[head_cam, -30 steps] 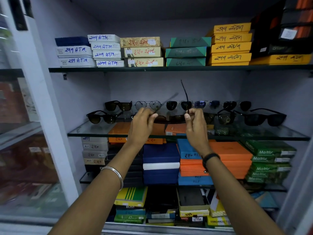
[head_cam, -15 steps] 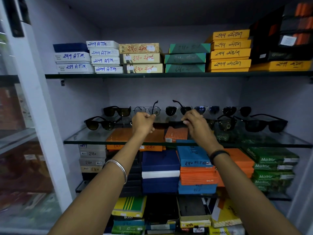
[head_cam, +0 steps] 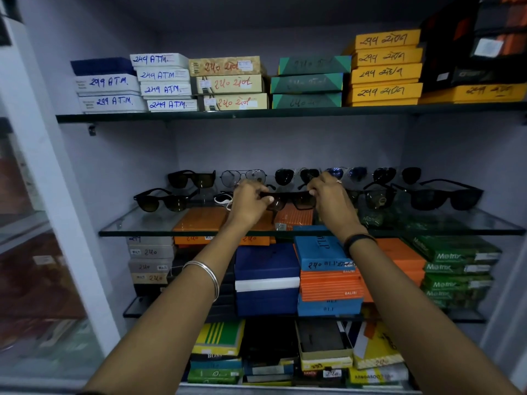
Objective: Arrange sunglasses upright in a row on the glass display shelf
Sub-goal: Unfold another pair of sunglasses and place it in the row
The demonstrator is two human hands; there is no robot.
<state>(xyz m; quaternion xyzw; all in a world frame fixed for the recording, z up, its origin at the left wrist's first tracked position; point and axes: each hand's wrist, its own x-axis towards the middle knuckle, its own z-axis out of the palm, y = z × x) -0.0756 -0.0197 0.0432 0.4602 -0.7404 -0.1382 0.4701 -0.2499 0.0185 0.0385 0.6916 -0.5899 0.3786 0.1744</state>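
Observation:
A dark pair of brown-lensed sunglasses (head_cam: 291,199) hangs between my hands over the middle of the glass shelf (head_cam: 142,228). My left hand (head_cam: 246,203) grips its left end and my right hand (head_cam: 330,199) grips its right end. Several more sunglasses stand on the shelf: a black pair (head_cam: 164,199) at front left, a back row with a dark pair (head_cam: 192,179) and a clear aviator pair (head_cam: 242,176), and black pairs (head_cam: 445,196) at right. A white pair (head_cam: 222,198) lies partly hidden behind my left hand.
Stacked labelled boxes (head_cam: 228,82) fill the upper shelf (head_cam: 256,114). Orange, blue and green boxes (head_cam: 328,283) sit under the glass shelf and lower down. A white cabinet frame (head_cam: 48,195) stands at left, with a glass door beyond it.
The sunglasses' arms were raised and open a second ago; now they are folded down and the pair sits lower, level between both hands, front facing me.

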